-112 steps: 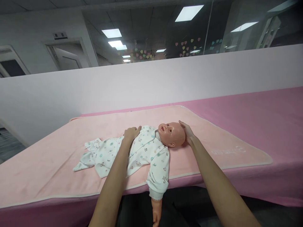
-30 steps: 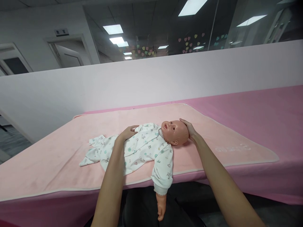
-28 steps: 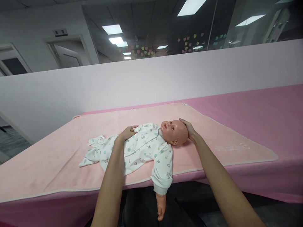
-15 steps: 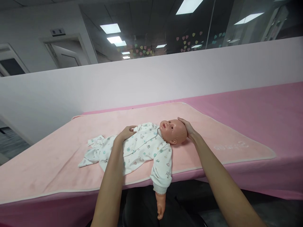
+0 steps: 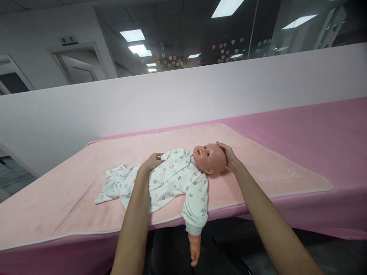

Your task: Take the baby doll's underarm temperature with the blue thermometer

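A baby doll (image 5: 210, 158) in a white printed sleepsuit (image 5: 169, 183) lies on its back on a pale pink blanket (image 5: 258, 164), head to the right. My right hand (image 5: 229, 157) cups the back of the doll's head, fingers curved round it. My left hand (image 5: 151, 162) lies on the doll's chest on the sleepsuit, fingers bent over the far side of the cloth. One doll arm (image 5: 194, 248) hangs down over the table's front edge.
The blanket covers a long table with a deeper pink cover (image 5: 315, 126). A white partition wall (image 5: 172, 103) runs behind it, with dark glass and ceiling lights above. A door (image 5: 77, 67) is at the back left.
Almost nothing: both hands keep their places on the doll's chest and head. The view has shifted slightly.
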`<move>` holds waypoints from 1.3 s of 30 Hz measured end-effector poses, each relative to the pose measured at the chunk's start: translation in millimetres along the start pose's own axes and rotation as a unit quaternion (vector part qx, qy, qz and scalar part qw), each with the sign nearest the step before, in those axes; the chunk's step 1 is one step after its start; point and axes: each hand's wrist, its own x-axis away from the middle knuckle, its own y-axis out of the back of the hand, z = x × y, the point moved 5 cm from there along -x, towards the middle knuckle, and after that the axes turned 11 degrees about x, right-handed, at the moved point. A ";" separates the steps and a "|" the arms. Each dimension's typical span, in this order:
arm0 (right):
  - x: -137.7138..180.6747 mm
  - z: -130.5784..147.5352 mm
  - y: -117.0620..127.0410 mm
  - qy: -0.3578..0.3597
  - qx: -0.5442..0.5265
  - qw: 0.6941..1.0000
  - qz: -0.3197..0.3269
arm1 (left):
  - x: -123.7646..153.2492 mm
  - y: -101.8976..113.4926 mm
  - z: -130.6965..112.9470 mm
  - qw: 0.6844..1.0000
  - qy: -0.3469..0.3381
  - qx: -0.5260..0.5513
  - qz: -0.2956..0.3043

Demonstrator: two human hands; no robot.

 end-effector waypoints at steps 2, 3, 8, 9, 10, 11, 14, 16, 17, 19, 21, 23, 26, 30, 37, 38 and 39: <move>-4.4 4.8 10.6 0.053 -0.035 0.997 -0.048 | -0.2 -0.3 0.4 1.000 0.005 0.000 0.003; -5.3 7.4 15.7 0.080 -0.050 0.993 -0.075 | -0.1 -0.3 0.4 1.000 0.007 -0.003 0.003; -2.1 5.2 6.1 0.052 -0.012 0.998 -0.032 | -0.3 2.4 1.6 0.999 0.016 -0.030 -0.014; -0.5 1.8 0.5 0.020 0.006 1.000 -0.006 | -0.5 2.9 2.2 0.999 0.018 -0.032 -0.018; 1.3 -1.1 -3.9 -0.004 0.018 1.000 0.012 | -0.9 3.3 2.9 0.999 0.020 -0.033 -0.020; 2.7 -2.9 -6.9 -0.018 0.025 0.999 0.021 | -1.2 3.5 3.6 0.999 0.022 -0.035 -0.022; 4.6 -3.5 -11.3 -0.020 0.024 0.999 0.034 | -1.9 3.9 5.0 0.999 0.027 -0.039 -0.025; 4.4 -3.7 -12.2 -0.021 0.020 0.999 0.039 | -1.6 3.8 5.0 0.998 0.029 -0.041 -0.025; 4.0 -3.8 -12.0 -0.023 0.017 0.999 0.038 | -1.3 3.7 4.6 0.998 0.029 -0.043 -0.026; 2.8 -3.6 -9.6 -0.023 0.009 0.999 0.024 | -0.1 3.4 3.2 0.998 0.027 -0.046 -0.025; 0.8 -1.6 -4.2 -0.008 -0.015 1.000 0.009 | 1.4 2.8 1.3 0.998 0.024 -0.048 -0.023; -1.7 3.8 5.7 0.038 -0.060 0.997 -0.018 | 2.8 1.8 -0.6 0.998 0.019 -0.050 -0.016; -4.1 11.4 24.3 0.117 -0.130 0.981 -0.083 | 4.1 0.6 -2.9 0.998 0.009 -0.060 -0.009; -5.7 7.5 20.4 0.099 -0.090 0.988 -0.079 | 3.4 0.9 -3.5 0.997 0.004 -0.073 -0.016; 2.5 -10.7 -8.8 -0.029 0.008 0.999 0.043 | -1.3 1.8 -0.9 0.994 -0.001 -0.105 -0.019; 3.1 -10.7 -8.1 -0.027 0.006 0.999 0.041 | -1.9 2.2 0.0 0.994 0.001 -0.110 -0.020; 3.3 -10.8 -7.4 -0.026 0.006 0.999 0.039 | -2.5 2.5 0.9 0.993 0.005 -0.114 -0.020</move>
